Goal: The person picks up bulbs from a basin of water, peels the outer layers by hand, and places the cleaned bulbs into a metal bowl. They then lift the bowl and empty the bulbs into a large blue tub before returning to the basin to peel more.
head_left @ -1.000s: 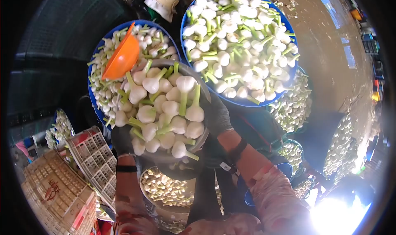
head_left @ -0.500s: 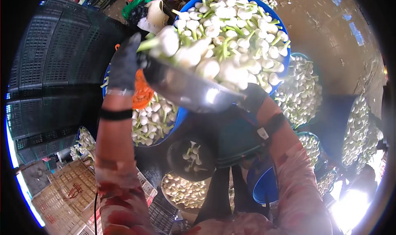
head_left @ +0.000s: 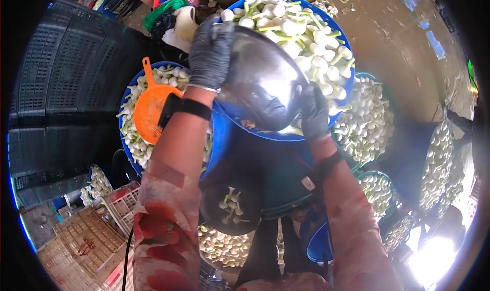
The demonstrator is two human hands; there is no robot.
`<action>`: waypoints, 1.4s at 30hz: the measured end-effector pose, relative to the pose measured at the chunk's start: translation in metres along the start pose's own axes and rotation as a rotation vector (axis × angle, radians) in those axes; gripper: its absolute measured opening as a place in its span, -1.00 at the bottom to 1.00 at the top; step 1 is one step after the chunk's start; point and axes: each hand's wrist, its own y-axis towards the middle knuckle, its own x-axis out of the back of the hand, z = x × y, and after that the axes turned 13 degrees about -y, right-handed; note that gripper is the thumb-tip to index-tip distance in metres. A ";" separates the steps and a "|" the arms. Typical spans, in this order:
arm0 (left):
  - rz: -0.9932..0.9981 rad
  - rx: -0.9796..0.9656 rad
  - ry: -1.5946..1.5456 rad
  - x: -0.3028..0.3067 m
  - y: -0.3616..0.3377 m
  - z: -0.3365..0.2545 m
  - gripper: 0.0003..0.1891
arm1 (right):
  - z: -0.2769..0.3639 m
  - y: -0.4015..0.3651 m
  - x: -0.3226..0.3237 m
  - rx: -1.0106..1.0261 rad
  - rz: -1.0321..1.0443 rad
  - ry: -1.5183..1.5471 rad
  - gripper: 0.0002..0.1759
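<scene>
My left hand, in a dark grey glove, is closed on the left rim of a shiny metal bowl. The gloved right hand grips its right edge. The bowl is tipped away from me over a big blue tub, so its underside faces me and its inside is hidden. White bulbs with short green stems, like garlic, heap up in the tub beyond the bowl. Left of my left forearm, an orange plastic strainer lies on more bulbs in a second blue tub.
Green-rimmed tubs of bulbs stand at the right. A dark round pan with several bulbs is below, near my legs, above a container of pale pieces. Dark crates are stacked at left, tan crates below them.
The bowl has tipped from nearly level to steeply tilted, and the bulbs seen at its rim are no longer visible in it. Both hands turned with it; my left moved right, uncovering the strainer.
</scene>
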 end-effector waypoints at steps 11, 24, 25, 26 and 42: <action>-0.465 0.169 -0.175 0.026 -0.153 0.041 -0.41 | 0.022 0.073 0.007 0.118 -0.193 -0.723 -0.43; -0.104 0.238 0.341 -0.026 -0.208 0.083 -0.27 | 0.073 0.078 0.054 -0.058 -0.369 0.034 -0.37; -0.084 0.187 0.387 -0.029 -0.197 0.079 -0.26 | 0.074 0.076 0.062 -0.053 -0.372 0.023 -0.37; -0.108 0.153 0.356 -0.032 -0.185 0.076 -0.21 | 0.075 0.073 0.071 -0.052 -0.377 0.012 -0.36; 0.261 -0.050 0.666 -0.128 -0.089 0.083 -0.18 | 0.044 -0.019 0.197 -0.218 -0.508 -0.081 -0.30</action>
